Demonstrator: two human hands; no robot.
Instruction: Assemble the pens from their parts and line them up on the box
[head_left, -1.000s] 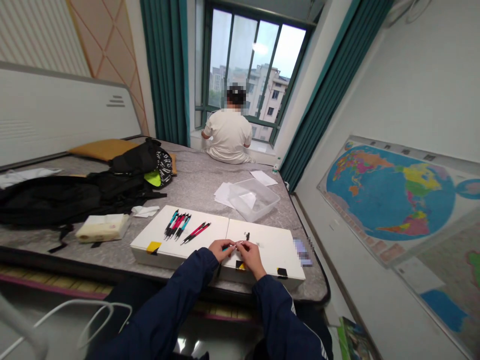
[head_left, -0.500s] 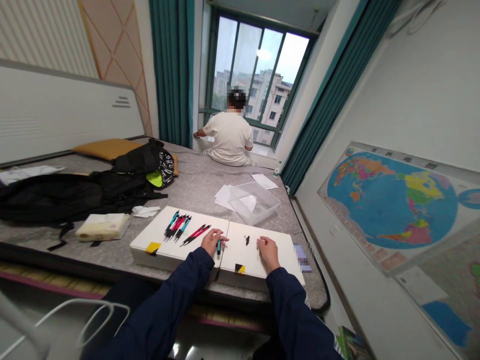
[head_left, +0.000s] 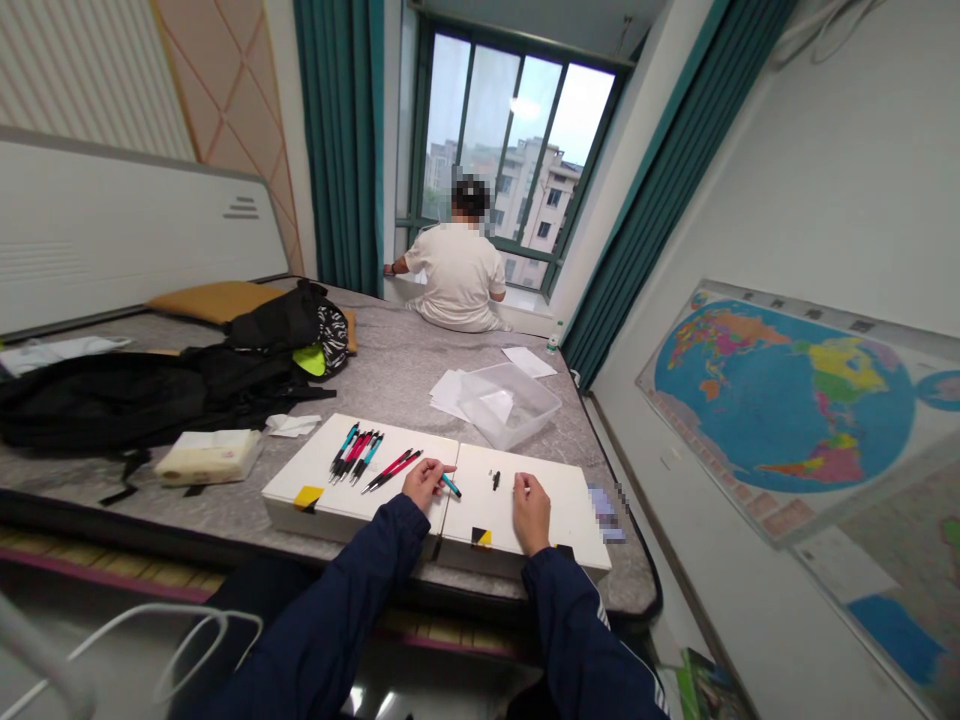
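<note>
My left hand (head_left: 424, 483) is closed around a teal pen barrel (head_left: 451, 485), its free end slanting down to the right over the white boxes. To the right, my right hand (head_left: 532, 512) has its fingers pinched together; whatever is between them is too small to make out. Between the hands lie a small black pen part (head_left: 496, 481) and some tiny pieces on the right white box (head_left: 559, 500). On the left white box (head_left: 307, 470) sit two red pens (head_left: 392, 471) side by side, left of my left hand. Further left is a row of several teal and red pens (head_left: 355, 455).
A clear plastic bin (head_left: 517, 405) and white papers (head_left: 448, 395) lie behind the boxes. To the left are a tissue pack (head_left: 208, 456) and a black backpack (head_left: 105, 395). A person in a white shirt (head_left: 457, 275) sits by the window, facing away.
The teal pen barrel in my left hand has turned from pointing downward to slanting right. My right hand has shifted and turned slightly, its fingers still pinched. The pens on the box stay put.
</note>
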